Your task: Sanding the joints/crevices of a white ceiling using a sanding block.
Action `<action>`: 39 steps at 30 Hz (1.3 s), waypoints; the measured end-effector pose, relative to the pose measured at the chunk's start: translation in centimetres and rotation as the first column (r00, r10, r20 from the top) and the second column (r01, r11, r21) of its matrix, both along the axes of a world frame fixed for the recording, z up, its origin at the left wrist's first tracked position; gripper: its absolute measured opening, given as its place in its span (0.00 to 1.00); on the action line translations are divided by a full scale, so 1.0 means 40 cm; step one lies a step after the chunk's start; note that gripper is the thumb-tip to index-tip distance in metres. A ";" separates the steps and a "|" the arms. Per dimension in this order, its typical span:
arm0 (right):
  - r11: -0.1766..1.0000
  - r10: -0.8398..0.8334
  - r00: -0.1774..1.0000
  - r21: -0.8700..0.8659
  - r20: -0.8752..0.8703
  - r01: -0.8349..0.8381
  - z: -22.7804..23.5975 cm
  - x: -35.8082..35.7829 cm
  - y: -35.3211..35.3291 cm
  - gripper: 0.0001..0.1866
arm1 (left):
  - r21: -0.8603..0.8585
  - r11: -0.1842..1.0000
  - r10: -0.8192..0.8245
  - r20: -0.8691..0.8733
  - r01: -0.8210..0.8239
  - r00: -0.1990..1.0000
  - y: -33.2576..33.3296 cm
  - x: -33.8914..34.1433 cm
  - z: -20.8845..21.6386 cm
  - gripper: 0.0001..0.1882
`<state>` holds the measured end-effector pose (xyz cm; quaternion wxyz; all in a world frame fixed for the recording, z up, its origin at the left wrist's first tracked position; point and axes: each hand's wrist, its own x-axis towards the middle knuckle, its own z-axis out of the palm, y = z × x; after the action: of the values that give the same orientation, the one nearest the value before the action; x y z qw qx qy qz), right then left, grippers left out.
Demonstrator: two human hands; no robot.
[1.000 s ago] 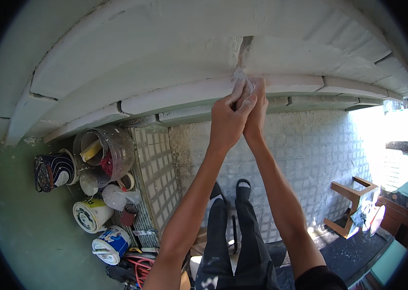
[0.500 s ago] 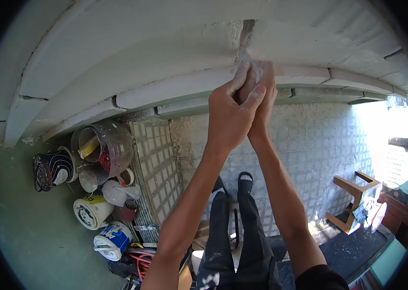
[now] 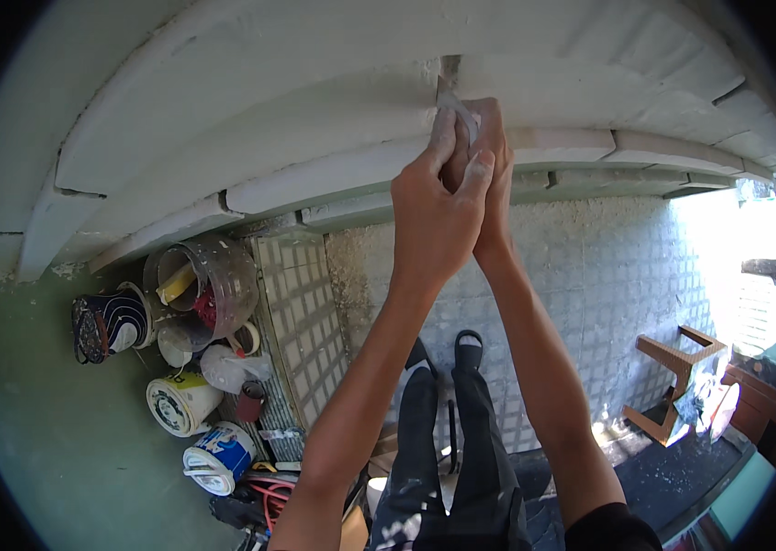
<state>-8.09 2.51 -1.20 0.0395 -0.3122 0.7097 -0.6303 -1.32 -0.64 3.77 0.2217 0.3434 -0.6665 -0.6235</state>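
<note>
From the head, one wide fisheye looks down at both hands [image 3: 438, 202].

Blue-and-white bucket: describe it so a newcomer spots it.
On the picture's left is a big green surface. Along its right edge, find the blue-and-white bucket, just below the yellow-and-white bucket. Its bright blue side sets it apart.

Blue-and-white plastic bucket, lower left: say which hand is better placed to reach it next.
Left hand, likely: the bucket is on its side; the right hand would reach across.

A thin, flat, pale grey strip [image 3: 459, 106] tilts leftward, its upper end beside a narrow dark gap [image 3: 449, 65].
</note>
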 end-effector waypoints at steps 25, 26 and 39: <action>0.876 0.293 0.896 0.282 0.333 -0.391 0.184 0.531 0.659 0.12 | 0.294 0.933 0.155 0.199 -0.210 0.968 0.503 0.641 0.033 0.11; 0.878 0.304 0.897 0.271 0.320 -0.394 0.214 0.515 0.653 0.12 | 0.281 0.942 0.129 0.195 -0.182 0.972 0.496 0.634 0.056 0.11; 0.922 0.372 0.910 0.186 -0.181 -0.340 0.388 0.420 0.654 0.06 | 0.191 0.982 0.014 -0.056 -0.003 0.998 0.478 0.566 0.266 0.12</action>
<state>8.71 28.68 14.33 0.1014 -0.4984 0.6860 -0.5203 21.34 18.47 14.39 0.2091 0.3481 -0.5955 -0.6931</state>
